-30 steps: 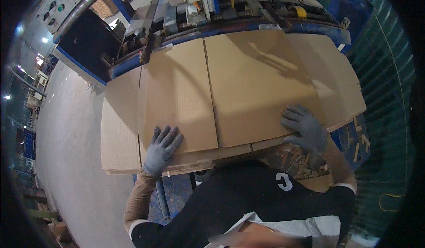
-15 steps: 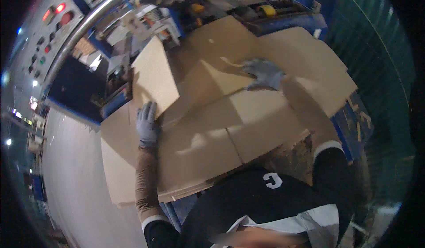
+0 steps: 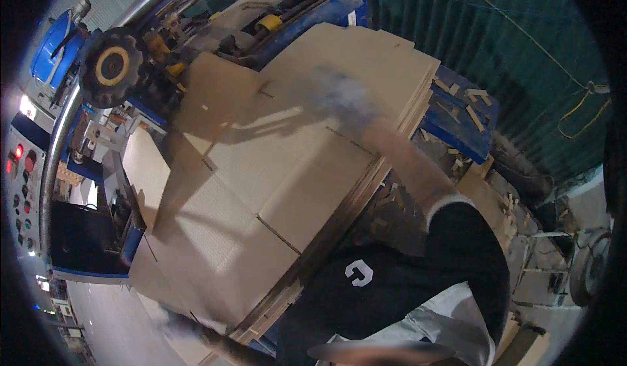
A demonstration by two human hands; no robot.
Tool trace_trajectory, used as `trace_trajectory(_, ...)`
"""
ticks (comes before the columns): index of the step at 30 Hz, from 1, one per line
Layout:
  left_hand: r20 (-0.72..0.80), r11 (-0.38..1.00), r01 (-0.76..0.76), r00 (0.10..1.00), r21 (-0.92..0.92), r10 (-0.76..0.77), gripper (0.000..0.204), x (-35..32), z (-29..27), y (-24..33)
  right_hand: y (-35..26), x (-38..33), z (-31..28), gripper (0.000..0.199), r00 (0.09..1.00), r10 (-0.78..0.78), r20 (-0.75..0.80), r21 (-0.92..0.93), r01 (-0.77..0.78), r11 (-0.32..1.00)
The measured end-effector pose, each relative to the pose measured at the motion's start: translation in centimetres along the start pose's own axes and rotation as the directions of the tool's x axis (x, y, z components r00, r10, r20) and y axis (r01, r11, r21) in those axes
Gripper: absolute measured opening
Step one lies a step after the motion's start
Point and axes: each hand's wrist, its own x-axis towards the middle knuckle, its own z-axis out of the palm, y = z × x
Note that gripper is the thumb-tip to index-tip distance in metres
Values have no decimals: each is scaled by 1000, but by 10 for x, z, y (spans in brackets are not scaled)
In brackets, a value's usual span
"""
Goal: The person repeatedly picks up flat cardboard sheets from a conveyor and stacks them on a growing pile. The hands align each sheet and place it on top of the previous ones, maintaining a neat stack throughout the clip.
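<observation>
A thick stack of large brown cardboard sheets [image 3: 261, 189] lies slanted across the middle of the view. My right hand [image 3: 346, 95], in a grey glove and smeared by motion, lies on the top sheet near the stack's far end, my forearm reaching over its right edge. My left hand [image 3: 177, 323], also gloved and blurred, is at the stack's near left corner by the lower edge; its grip cannot be made out. One lighter sheet [image 3: 145, 170] juts out to the left toward the machine.
A blue machine with a black-and-yellow wheel [image 3: 112, 66] and rollers stands along the stack's left and far sides. A control panel with red and green buttons [image 3: 19, 189] is at far left. Cardboard scraps [image 3: 470, 104] litter a blue ledge at right, before a green wall [image 3: 496, 33].
The view has swung and tilted. My right hand has reached farther across the top sheet. My left hand has dropped back from the sheet's middle to the near left corner.
</observation>
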Motion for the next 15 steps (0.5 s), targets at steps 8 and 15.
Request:
trace_trajectory(8,-438,362,530,844,766,-310,55,-27,-88,-110,87,-99,-27,43,662,557,-501,97,-597,796)
trace_trajectory(15,-408,789,391,697,-473,-590,52,-36,-122,-118,123,-81,-41,39,721,536,-440,179,-514,839)
